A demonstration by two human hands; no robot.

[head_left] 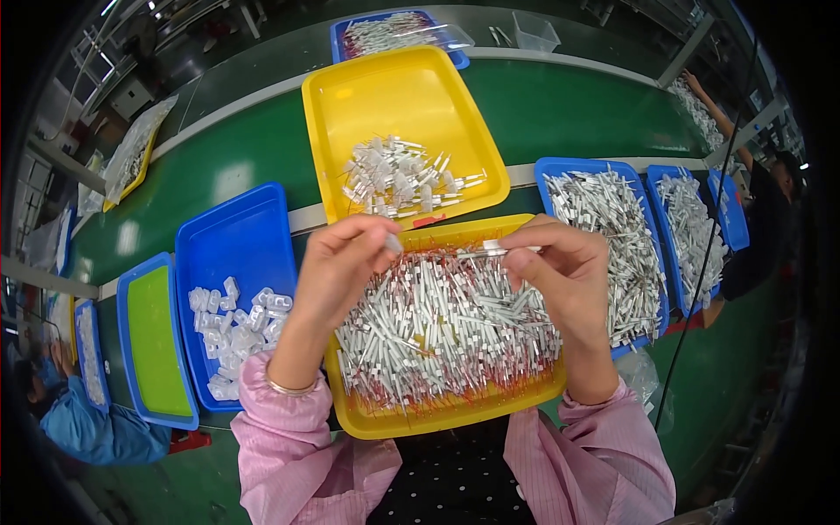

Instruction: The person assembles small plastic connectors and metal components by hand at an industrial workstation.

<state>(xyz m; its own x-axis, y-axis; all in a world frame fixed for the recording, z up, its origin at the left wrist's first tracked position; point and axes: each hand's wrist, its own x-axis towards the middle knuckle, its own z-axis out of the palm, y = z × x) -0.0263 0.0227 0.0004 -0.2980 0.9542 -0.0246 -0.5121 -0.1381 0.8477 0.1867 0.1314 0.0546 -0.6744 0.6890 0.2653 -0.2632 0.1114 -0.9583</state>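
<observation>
My left hand (343, 262) pinches a small translucent plastic housing (393, 243) between thumb and fingertips. Opposite it, my right hand (567, 267) grips a thin white-sleeved wire piece (492, 248) with a white block on it, its end pointing left. A gap separates the two parts. Both hands are above the near yellow tray (385, 426), heaped with white-sleeved pieces with red wire ends (437, 328). To the left, more translucent housings (236, 328) lie in a blue tray (232, 219). A far yellow tray (385, 96) carries a pile of white pieces with housings (398, 175).
Blue trays of white parts (604, 245) stand at my right, and a blue tray with a green bottom (157, 341) at far left. A green conveyor belt (245, 157) runs across behind. People work on both sides, one in a blue sleeve (105, 420).
</observation>
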